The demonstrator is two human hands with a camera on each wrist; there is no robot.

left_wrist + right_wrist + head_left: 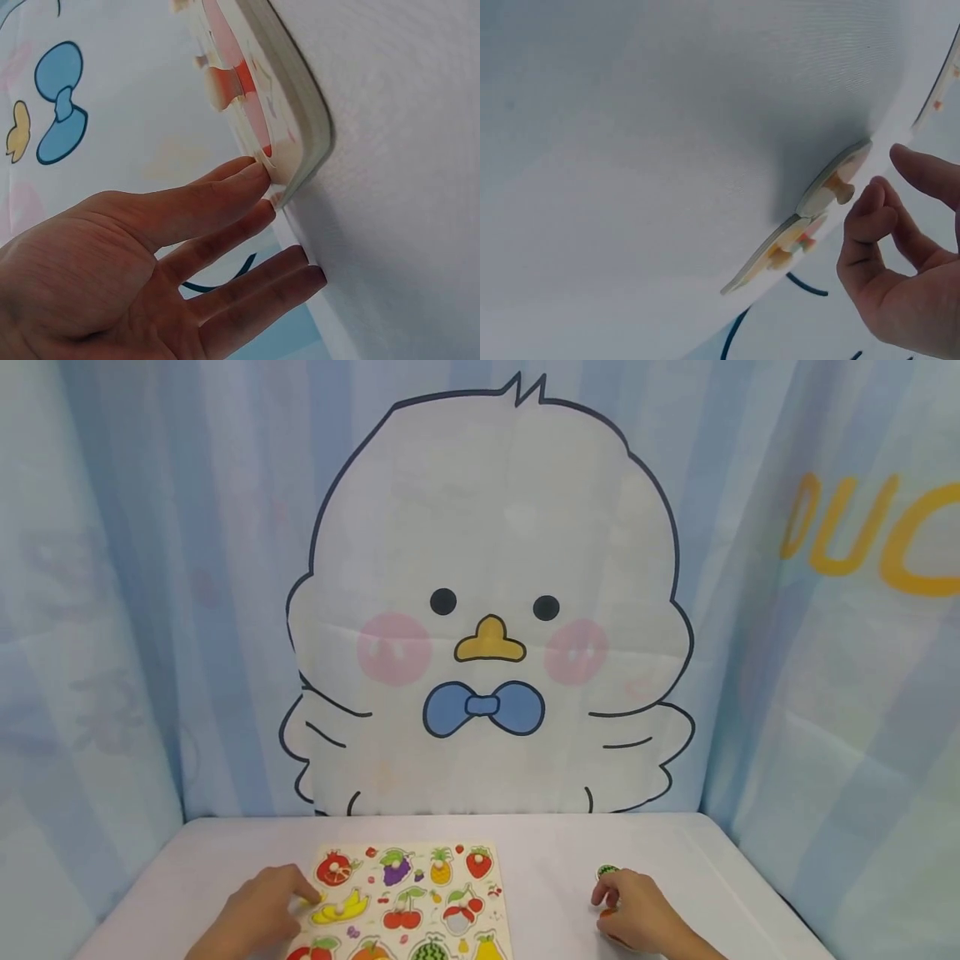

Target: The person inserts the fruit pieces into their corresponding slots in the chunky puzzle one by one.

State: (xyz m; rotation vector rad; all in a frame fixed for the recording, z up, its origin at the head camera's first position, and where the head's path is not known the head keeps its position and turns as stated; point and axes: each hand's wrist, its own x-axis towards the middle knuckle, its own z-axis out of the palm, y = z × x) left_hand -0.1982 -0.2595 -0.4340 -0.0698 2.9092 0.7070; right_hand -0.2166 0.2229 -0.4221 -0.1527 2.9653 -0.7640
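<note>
A wooden fruit puzzle board [442,893] with knobbed pieces lies on the table, left of centre. My left hand [258,910] is at its left edge. In the left wrist view, the thumb [225,191] rests at the board's corner, and the other fingers stretch out beside it, fairly straight. On the right, my right hand [637,914] hovers over loose puzzle pieces, its fingers loosely bent with nothing between them. One green piece [607,870] shows just beyond the fingers. From the right wrist, a knobbed piece [829,187] appears close to the fingertips, beside another piece [769,259].
The white table [555,868] has its far edge against a curtain [487,527] printed with a cartoon duck. Striped cloth walls [862,693] stand at both sides. The board lies between my hands, with bare tabletop separating it from the loose pieces.
</note>
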